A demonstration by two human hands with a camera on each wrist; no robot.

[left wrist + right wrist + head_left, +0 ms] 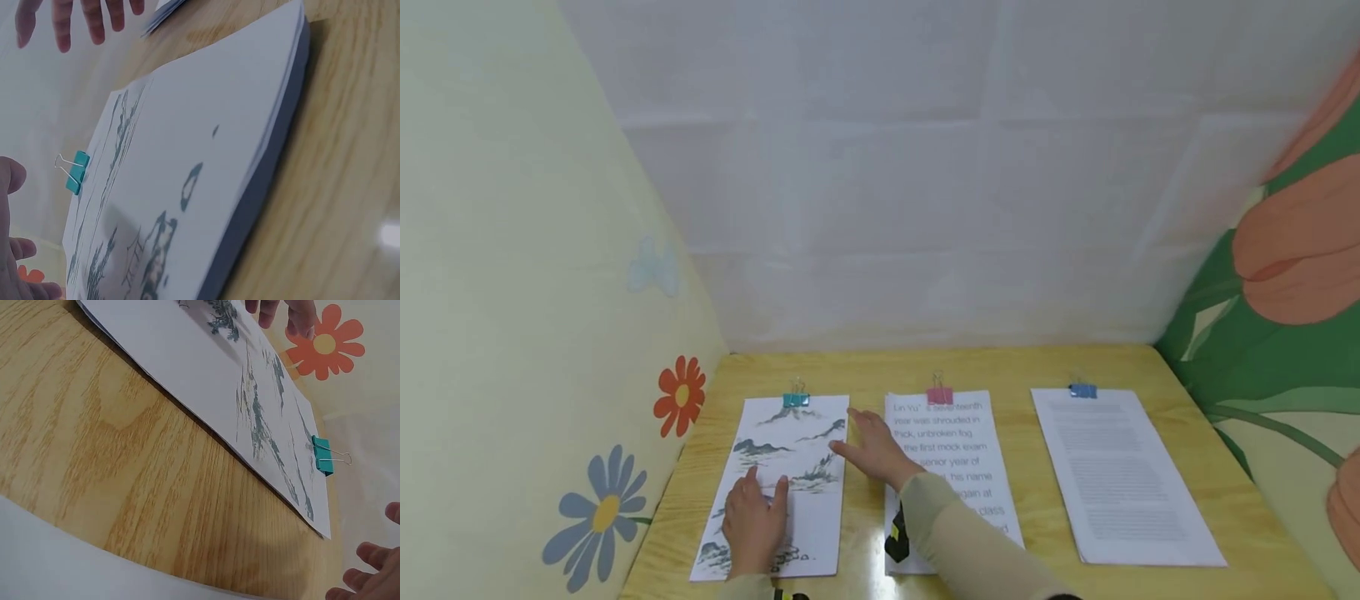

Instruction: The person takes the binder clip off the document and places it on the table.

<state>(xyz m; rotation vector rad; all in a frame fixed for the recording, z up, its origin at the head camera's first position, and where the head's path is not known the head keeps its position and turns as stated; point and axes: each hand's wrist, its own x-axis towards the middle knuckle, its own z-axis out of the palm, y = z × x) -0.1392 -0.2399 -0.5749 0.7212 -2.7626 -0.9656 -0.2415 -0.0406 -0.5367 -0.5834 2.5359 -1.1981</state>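
A stack of paper with an ink landscape of mountains on top point(816, 525) lies at the left of the table, a teal binder clip point(796, 400) on its far edge. Over the lower left part of this stack is my left hand point(756, 525), fingers spread and holding nothing. My right hand point(876, 450) reaches across the middle stack toward the painted stack's right edge. Its fingers look extended, with nothing in them, in the right wrist view too. Whether either hand touches the paper cannot be told.
The middle stack, large-print text point(951, 433), carries a pink binder clip point(939, 395) and is partly hidden by my right forearm. Further right lies a stack of small print point(1120, 475) with a blue clip point(1082, 390). Walls enclose the wooden table point(1030, 492) behind and at both sides.
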